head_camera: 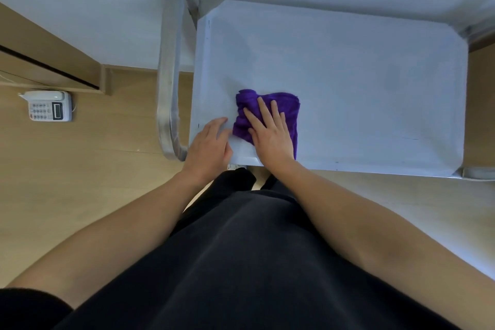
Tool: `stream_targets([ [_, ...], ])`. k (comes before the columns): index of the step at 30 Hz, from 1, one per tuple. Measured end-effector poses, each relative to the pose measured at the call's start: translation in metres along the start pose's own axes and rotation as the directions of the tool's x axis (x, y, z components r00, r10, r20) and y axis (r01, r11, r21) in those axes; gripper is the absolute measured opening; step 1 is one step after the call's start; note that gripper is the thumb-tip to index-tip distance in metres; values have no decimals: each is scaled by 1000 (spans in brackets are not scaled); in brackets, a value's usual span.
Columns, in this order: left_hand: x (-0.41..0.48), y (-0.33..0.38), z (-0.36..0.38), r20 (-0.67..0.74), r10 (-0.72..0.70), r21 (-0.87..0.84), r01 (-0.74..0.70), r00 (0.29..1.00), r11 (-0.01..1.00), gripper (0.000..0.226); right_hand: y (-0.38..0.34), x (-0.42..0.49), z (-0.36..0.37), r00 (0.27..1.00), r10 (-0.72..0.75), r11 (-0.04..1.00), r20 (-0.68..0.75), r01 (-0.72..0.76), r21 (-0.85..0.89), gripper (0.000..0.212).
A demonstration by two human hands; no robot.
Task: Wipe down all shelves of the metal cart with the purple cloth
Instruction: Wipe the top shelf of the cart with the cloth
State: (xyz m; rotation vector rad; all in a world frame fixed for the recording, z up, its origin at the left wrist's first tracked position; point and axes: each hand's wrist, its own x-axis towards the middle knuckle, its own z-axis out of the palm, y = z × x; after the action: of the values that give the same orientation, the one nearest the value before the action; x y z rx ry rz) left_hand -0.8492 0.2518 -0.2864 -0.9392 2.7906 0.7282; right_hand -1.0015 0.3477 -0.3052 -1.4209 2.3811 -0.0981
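Note:
The metal cart's top shelf (361, 83) fills the upper right of the head view, seen from above. A crumpled purple cloth (284, 104) lies near the shelf's front left corner. My right hand (267, 128) presses flat on the cloth, fingers spread. My left hand (209, 144) rests on the shelf's front left edge beside the cloth, fingers loosely curled and touching the metal. The lower shelves are hidden beneath the top one.
The cart's curved handle bar (168, 75) runs along its left side. A white desk telephone (49, 106) sits on the wooden floor at the left, below a wooden cabinet (48, 53). A white wall lies behind the cart.

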Motion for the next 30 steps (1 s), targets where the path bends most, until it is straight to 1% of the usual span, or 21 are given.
stream_targets([
  [3, 6, 1, -3, -5, 10, -13, -10, 1000, 1000, 29, 8, -5, -7, 999, -38, 999, 11, 38, 17, 48],
  [6, 20, 4, -7, -23, 44, -40, -45, 999, 998, 28, 24, -11, -20, 998, -46, 991, -41, 51, 126, 41],
  [9, 36, 14, -10, -23, 37, -66, -39, 999, 997, 25, 36, -17, -30, 988, 59, 976, -140, -28, 214, 33],
  [10, 41, 18, -12, -24, 20, -81, -22, 1000, 996, 25, 39, -18, -34, 978, 125, 970, -169, -84, 228, 32],
  [11, 46, 22, -13, -30, -2, -101, -1, 1000, 995, 25, 41, -18, -38, 965, 202, 958, -169, -158, 239, 32],
  [13, 56, 28, -13, -23, -41, -151, 38, 999, 988, 26, 45, -18, -44, 938, 339, 921, -76, -314, 230, 37],
  [15, 62, 32, -12, -7, -58, -178, 56, 998, 982, 27, 44, -17, -48, 914, 405, 898, 27, -403, 178, 46],
  [17, 66, 34, -11, 7, -75, -192, 75, 997, 978, 31, 39, -15, -51, 904, 420, 886, 81, -428, 178, 52],
  [22, 65, 36, -8, 82, -201, -282, 216, 976, 935, 43, 25, -11, -49, 859, 491, 807, 145, -511, 296, 55],
  [25, 61, 36, -6, 84, -187, -287, 203, 979, 936, 41, 24, -10, -50, 861, 482, 731, 166, -499, 466, 55],
  [30, 58, 36, -9, 79, -124, -293, 142, 989, 946, 38, 29, -7, -51, 900, 415, 719, 134, -415, 558, 49],
])
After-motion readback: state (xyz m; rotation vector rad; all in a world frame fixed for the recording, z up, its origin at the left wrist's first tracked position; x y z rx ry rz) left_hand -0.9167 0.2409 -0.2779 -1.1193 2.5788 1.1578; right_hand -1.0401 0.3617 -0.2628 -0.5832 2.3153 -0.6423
